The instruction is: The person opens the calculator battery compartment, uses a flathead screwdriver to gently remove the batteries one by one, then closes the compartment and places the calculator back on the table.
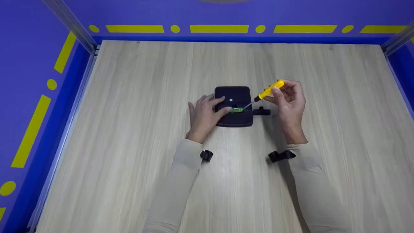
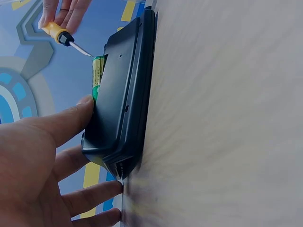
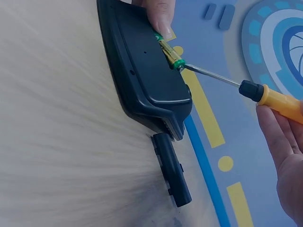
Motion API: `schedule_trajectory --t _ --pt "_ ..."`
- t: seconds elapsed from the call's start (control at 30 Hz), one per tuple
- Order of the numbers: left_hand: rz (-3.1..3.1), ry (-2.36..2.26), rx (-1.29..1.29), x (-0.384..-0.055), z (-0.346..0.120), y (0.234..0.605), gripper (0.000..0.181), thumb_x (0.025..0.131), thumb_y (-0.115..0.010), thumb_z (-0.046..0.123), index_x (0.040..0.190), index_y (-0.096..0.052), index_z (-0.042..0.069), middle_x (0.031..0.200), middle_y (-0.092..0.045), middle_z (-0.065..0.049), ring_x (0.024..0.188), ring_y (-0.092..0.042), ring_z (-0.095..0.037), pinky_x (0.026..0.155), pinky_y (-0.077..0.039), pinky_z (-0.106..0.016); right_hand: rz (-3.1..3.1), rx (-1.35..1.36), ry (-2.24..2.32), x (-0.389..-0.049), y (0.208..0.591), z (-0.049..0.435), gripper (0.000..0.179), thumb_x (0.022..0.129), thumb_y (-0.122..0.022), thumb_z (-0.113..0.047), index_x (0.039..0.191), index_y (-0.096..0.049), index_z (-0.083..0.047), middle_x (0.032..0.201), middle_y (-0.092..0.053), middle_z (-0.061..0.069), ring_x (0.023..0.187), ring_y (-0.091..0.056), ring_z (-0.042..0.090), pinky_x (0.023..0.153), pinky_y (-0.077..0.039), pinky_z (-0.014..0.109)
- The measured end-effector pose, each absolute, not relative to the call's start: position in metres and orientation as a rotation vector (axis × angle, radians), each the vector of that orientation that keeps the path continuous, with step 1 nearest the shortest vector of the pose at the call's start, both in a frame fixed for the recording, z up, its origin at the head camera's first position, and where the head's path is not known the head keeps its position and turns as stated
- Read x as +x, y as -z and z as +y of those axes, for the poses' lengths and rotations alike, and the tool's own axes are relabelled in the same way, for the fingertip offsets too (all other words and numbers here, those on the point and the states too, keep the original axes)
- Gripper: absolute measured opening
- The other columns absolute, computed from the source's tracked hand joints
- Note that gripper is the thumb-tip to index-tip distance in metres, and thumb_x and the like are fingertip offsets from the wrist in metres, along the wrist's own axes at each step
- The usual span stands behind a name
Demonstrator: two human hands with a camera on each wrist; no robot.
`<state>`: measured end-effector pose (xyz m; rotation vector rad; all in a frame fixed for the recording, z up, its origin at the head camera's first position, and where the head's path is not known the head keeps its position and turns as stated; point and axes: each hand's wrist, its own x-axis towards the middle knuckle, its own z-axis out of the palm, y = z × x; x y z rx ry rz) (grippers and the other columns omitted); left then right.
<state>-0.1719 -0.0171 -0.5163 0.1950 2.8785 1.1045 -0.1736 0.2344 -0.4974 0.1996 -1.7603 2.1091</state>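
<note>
A black device [image 1: 234, 120] with a rounded-corner case lies on the table, its battery compartment uncovered. A green-and-gold battery [image 3: 171, 54] sits there, tilted partly out of the case in the right wrist view. My left hand [image 1: 205, 113] rests at the device's left side, thumb touching one end of the battery and the other fingers spread out. My right hand [image 1: 291, 103] pinches the yellow handle of a screwdriver [image 1: 271, 90]. The screwdriver's metal tip meets the battery's other end. Beside the device's right edge lies a small black battery cover [image 1: 261, 112].
The wood-grain table [image 1: 145, 97] spreads around the device. Blue panels [image 1: 226, 14] with yellow marks stand behind and at the sides, joined by metal posts. A black strap mount [image 1: 207, 156] sits on the left wrist, another [image 1: 281, 156] on the right.
</note>
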Motion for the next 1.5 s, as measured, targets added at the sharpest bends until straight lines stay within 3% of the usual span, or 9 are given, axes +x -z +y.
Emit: schedule_trajectory --t 0.6,1.03,1.5 --pt "2.876 -1.1 0.193 -0.171 -0.017 0.516 0.055 0.099 -0.072 0.053 0.145 -0.068 0.022 0.159 -0.052 -0.012 0.153 -0.037 -0.037 0.12 -0.005 -0.077 -1.69 0.178 -1.944 -0.175 0.487 0.248 0.025 0.099 -0.066 0.014 0.122 -0.059 0.007 0.115 -0.062 0.026 0.102 -0.067 0.032 0.092 -0.061 0.035" --pt "2.876 -1.13 0.2 -0.17 -0.018 0.516 0.055 0.099 -0.072 0.052 0.144 -0.069 0.022 0.158 -0.052 -0.013 0.153 -0.037 -0.038 0.12 -0.005 -0.077 -1.857 0.042 -1.657 -0.179 0.488 0.264 0.023 0.1 -0.071 0.003 0.119 -0.059 0.004 0.114 -0.062 0.01 0.105 -0.066 0.027 0.091 -0.058 0.03" --pt "2.871 -1.125 0.199 -0.171 -0.017 0.516 0.055 0.099 -0.072 0.053 0.144 -0.069 0.023 0.159 -0.052 -0.012 0.153 -0.038 -0.037 0.12 -0.005 -0.077 -2.078 -0.128 -1.372 -0.182 0.491 0.267 0.024 0.099 -0.071 0.0 0.117 -0.058 0.011 0.108 -0.062 -0.006 0.104 -0.071 0.015 0.094 -0.058 0.028"
